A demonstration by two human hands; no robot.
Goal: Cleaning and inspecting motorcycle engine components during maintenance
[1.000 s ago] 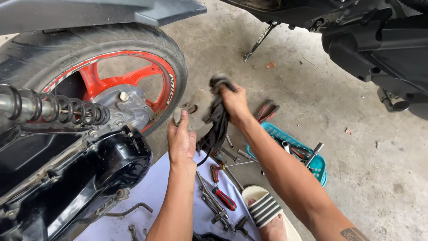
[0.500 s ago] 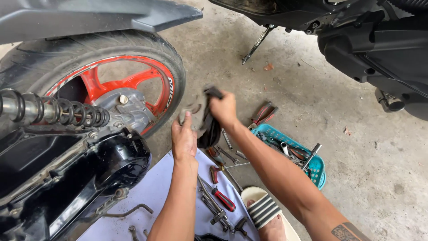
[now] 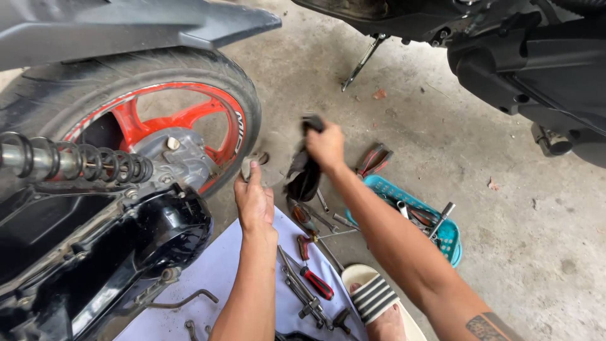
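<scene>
Concrete floor [image 3: 404, 145] lies under you: your left hand [image 3: 254, 201] pinches a round metal disc [image 3: 268, 169] beside the rear wheel [image 3: 158, 120], your right hand [image 3: 326, 146] clenches a dark rag [image 3: 304, 177]. Wipe firmly, keeping that disc steady.

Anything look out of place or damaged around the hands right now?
Nothing looks damaged. Tools lie scattered loose over the pale sheet and concrete, beside the blue basket. The right hand grips a dark rag; the left hand holds a round metal part.
</scene>
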